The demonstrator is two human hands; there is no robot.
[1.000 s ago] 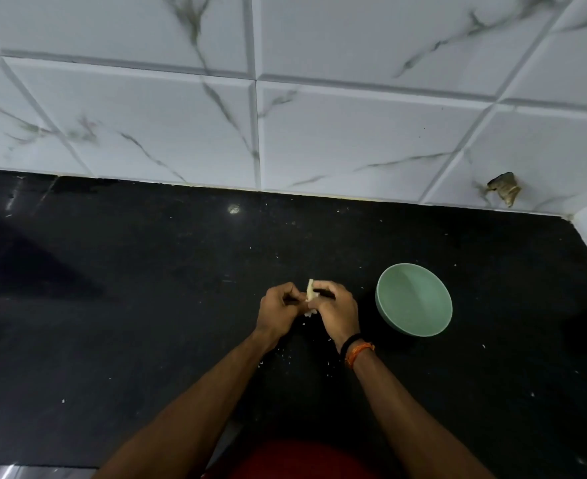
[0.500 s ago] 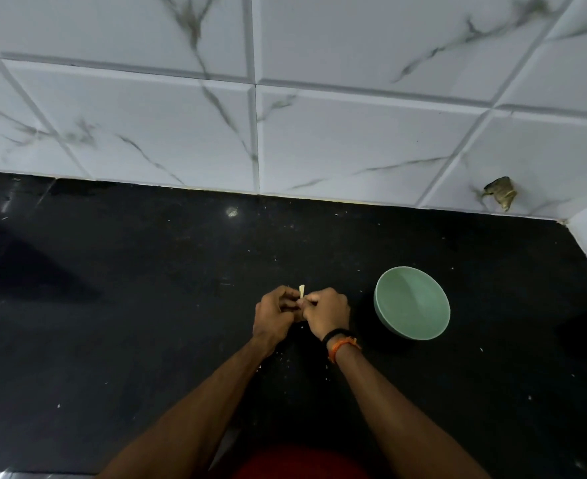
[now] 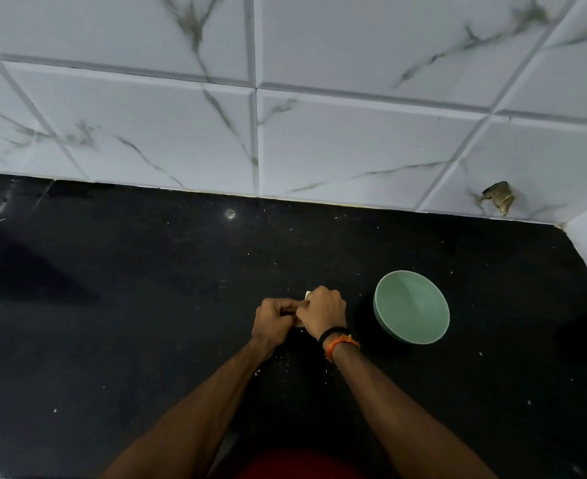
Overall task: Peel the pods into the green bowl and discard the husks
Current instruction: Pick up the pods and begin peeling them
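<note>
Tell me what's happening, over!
Left hand and right hand both pinching one pale pod, fingers touching. Green bowl beside right hand, looks empty. Nothing in the way.

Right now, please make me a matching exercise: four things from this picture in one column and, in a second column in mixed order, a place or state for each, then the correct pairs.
Things:
1. round pale green bowl
2. small pale pod piece
3. orange thread wristband
4. white marble-pattern wall tiles

Places or states:
A. behind the black countertop
B. pinched between the left hand and right hand
C. standing on the countertop, right of both hands
D. around the right wrist

Pairs: 1-C, 2-B, 3-D, 4-A
</note>
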